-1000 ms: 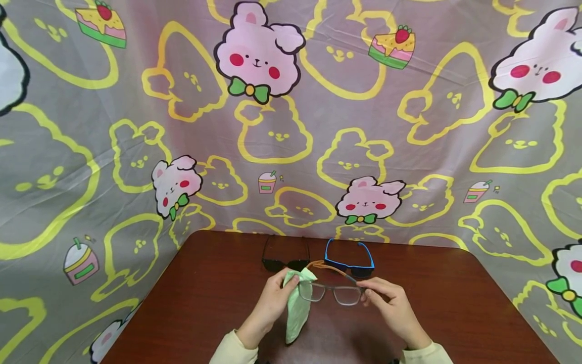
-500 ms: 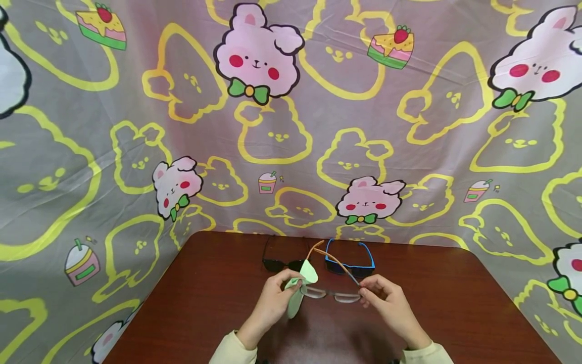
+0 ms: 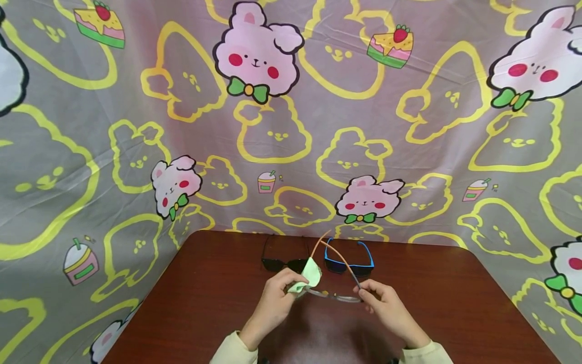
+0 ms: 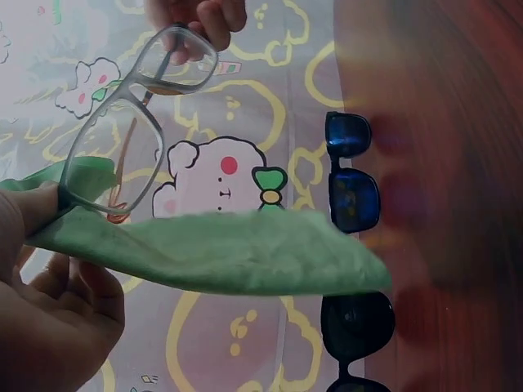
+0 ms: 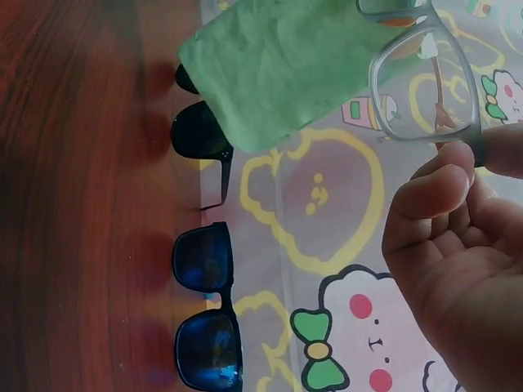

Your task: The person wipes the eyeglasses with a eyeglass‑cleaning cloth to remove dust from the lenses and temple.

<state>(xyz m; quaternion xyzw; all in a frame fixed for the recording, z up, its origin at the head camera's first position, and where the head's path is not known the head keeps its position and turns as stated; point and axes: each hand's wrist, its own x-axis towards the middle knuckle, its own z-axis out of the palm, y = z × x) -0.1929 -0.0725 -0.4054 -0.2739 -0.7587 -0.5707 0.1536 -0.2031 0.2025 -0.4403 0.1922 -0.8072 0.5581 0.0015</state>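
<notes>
Clear eyeglasses (image 3: 347, 299): held up above the worktop (image 3: 213, 288) between the two hands, temples unfolded; their orange-brown ends point toward the backdrop (image 3: 279, 114) and cross in the head view.
Left hand (image 3: 275, 297): thumb and fingers closed in a pinch on the green cloth (image 3: 312, 273) at one outer corner of the frame.
Right hand (image 3: 381, 299): thumb and curled fingers pinch the opposite outer corner, by the temple hinge.
Green cloth: bunched at the left hand, with a loose flap reaching out past the fingers.
Black sunglasses (image 3: 274, 265): on the far part of the worktop, left of the blue sunglasses (image 3: 350, 268), temples spread.
Blue sunglasses: just beside the black pair, also with temples spread; their lenses show a blue sheen in the wrist views.
Worktop: dark reddish-brown, rounded far corners.
Backdrop: grey-pink, printed with rabbits, cake slices, cups and yellow outlines.
Sleeves (image 3: 235, 349): pale yellow, on both arms.
</notes>
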